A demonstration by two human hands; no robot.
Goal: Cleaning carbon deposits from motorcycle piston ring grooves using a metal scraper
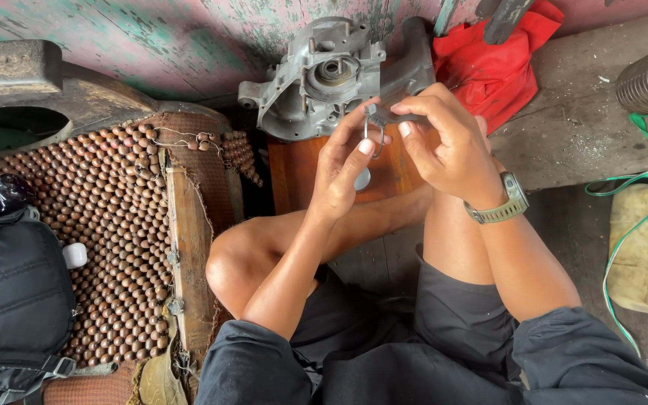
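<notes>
on a worn concrete floor (564,135) beside a peeling pink-and-green wall, a seated person with bare knees works over a small brown wooden block. largest in view is a brown wooden-bead seat cover (114,225) spread at left, with a black fabric backpack (13,300) lying on it. ahead, a grey cast-metal engine casing (324,79) stands on the block, a crumpled red cloth (500,67) just to its right. green cord (639,217) trails at far right. the right hand (448,146), a grey wristwatch (505,201) on its wrist, pinches a small dark metal part (391,117); the left hand (343,169) grips a thin bent wire clip (374,137) hanging from that part, both held up in front of the casing.
</notes>
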